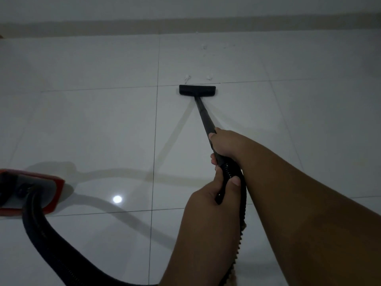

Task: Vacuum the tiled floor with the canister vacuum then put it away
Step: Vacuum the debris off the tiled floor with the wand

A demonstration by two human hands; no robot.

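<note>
**On pale tiles, two hands steer a black vacuum wand toward white scraps**

On the black handle end of the vacuum, where the rigid tube meets the ribbed hose, the fingers [214, 162] of the left hand [208, 201] are curled tight around the grip, thumb pressed along its upper side. Just ahead of it, the right hand [224, 143] is wrapped around the slim black wand [203, 114], fingers closed together on the tube, the bare forearm crossing in from the lower right. Both hands are clamped on the same tool, nearly touching one another.

From the right hand the wand slopes forward and down to a flat, rectangular black floor nozzle [197, 90], which rests on the glossy light grey tiled floor [92, 124] just short of a grout line. Just beyond that line lie small white scraps of debris [188, 77], two clusters side by side, with fainter specks farther off near the beige skirting strip [82, 28] at the foot of the wall.

Behind the left hand, the black corrugated hose [53, 250] drops under the forearms, sweeps along the bottom of the view and rises to the red-and-grey canister vacuum body [51, 188], which sits on the floor at the left edge, only partly in view. A bright round reflection of a light [117, 199] glints on the tile beside the canister.
</note>
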